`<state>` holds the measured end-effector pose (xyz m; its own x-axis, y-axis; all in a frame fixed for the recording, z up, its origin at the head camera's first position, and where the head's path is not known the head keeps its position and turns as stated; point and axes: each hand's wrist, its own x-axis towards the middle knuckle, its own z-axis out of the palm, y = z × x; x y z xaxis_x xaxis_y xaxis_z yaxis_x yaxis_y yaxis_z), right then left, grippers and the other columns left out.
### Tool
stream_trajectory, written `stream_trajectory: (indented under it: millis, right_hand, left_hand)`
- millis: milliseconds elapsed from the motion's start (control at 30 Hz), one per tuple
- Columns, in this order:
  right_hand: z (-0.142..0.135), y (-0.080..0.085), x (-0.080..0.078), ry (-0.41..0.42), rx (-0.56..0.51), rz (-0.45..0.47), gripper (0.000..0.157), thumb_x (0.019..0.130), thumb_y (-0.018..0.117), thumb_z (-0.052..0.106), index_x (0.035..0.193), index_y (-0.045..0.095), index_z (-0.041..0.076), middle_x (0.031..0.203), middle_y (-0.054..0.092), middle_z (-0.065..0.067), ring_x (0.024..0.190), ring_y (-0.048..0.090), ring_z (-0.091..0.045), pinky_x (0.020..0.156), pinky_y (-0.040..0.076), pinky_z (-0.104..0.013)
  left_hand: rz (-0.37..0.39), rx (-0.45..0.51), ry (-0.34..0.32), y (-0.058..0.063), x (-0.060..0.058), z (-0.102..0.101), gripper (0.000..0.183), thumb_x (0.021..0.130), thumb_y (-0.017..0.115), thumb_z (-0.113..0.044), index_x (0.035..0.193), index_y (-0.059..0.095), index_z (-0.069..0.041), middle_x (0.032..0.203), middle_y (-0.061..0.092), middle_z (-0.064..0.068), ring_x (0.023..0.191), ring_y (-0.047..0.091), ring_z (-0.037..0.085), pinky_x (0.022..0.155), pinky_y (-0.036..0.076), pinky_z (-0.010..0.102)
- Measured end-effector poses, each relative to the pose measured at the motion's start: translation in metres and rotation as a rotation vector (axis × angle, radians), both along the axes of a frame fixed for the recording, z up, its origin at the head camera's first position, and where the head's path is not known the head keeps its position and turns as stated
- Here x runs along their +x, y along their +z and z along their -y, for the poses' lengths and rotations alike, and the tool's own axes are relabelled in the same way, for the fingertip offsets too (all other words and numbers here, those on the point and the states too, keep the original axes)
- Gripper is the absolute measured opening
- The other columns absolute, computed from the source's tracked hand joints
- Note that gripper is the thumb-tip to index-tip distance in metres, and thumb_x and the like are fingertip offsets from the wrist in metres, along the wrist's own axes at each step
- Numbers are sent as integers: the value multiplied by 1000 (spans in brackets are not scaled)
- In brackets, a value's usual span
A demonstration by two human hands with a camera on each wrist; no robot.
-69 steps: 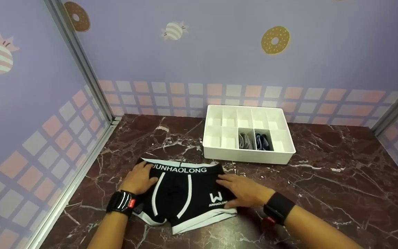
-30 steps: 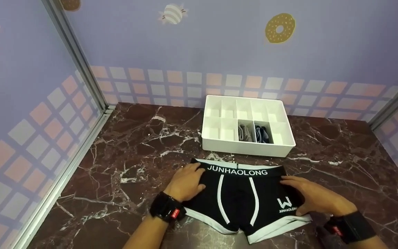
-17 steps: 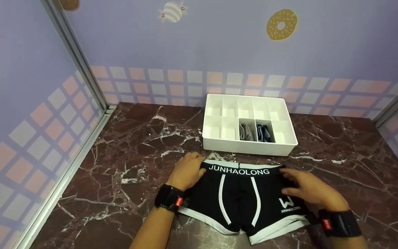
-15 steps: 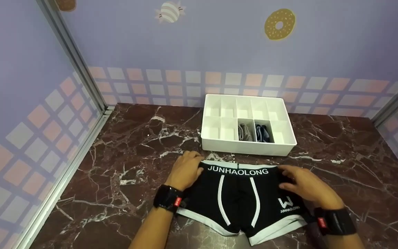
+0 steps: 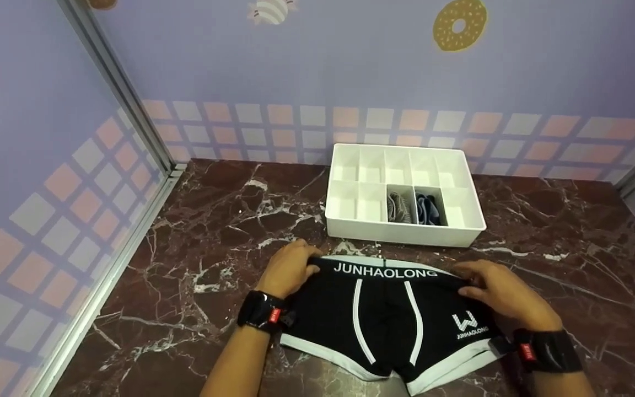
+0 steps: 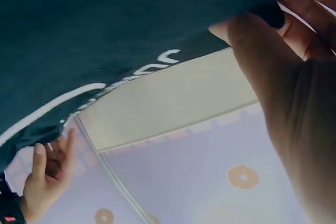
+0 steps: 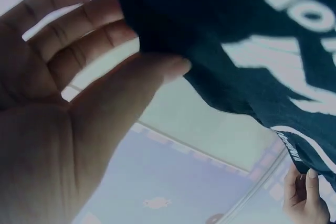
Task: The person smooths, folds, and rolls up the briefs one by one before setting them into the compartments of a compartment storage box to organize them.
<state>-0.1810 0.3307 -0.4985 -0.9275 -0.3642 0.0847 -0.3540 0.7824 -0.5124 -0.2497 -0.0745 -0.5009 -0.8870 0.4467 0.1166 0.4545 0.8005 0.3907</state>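
Note:
A pair of black boxer briefs [image 5: 386,320] with white trim and lettering on the waistband lies spread flat, waistband away from me. My left hand [image 5: 287,270] pinches its left waistband corner. At the right corner, my right hand [image 5: 507,292] pinches the edge, and the waistband there lifts and bends. In the left wrist view the left thumb lies over the dark cloth [image 6: 131,30] with fingers behind it. The right wrist view has the right hand [image 7: 79,77] with its thumb on the cloth's near side and fingers partly hidden behind the edge.
Behind the briefs stands a white divided organizer box [image 5: 405,236]. Two of its front compartments hold a folded grey cloth item [image 5: 399,208] and a folded dark blue one [image 5: 428,210]. The dark marbled tabletop [image 5: 213,237] meets patterned walls at the back and sides.
The briefs were shifted to the right relative to the box. Both hands then moved from the sides up to the waistband corners, and the right end of the waistband has risen.

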Motion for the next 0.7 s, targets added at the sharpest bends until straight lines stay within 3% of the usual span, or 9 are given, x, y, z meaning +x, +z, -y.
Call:
stream_trajectory:
  millis: [200,333,467,567,633,700]
  right_hand:
    - [-4,0,0,-76,-1,76,22,79,72,17,97,67,7,84,58,-4,72,52,-15,63,42,-30]
    - [-2,3,0,-151,19,9,11,78,72,10,86,64,9,79,56,-3,69,51,-16,62,42,-34]
    - [0,6,4,-177,44,-51,14,75,73,5,86,64,8,79,58,-3,69,54,-16,64,45,-36]
    - [7,12,11,-130,44,-14,22,74,75,8,93,64,7,78,60,-1,68,55,-14,62,47,-33]
    - [17,17,18,-84,41,26,28,73,76,15,97,64,6,78,61,-1,68,56,-13,61,48,-32]
    - [30,21,25,-34,59,58,36,73,76,24,101,63,6,84,61,-1,73,57,-14,65,49,-33]
  left_hand:
    - [13,78,31,1,-3,2,14,78,73,-19,92,74,-15,87,62,-1,83,59,18,78,47,35]
    - [-30,115,81,-1,-2,0,12,79,72,-17,91,74,-15,88,64,1,85,61,20,78,48,36]
    - [-94,99,131,-1,1,-4,17,78,72,-14,95,72,-14,91,63,2,83,62,24,72,50,39]
    - [-129,80,150,7,6,-8,25,77,73,-14,101,69,-14,97,61,1,83,62,23,69,50,39]
    - [-112,75,128,18,15,-12,29,77,73,-16,106,67,-15,102,59,-1,87,60,20,72,50,37]
    - [-71,54,57,32,31,-18,29,78,72,-21,106,66,-17,103,58,-3,90,58,16,76,49,33]
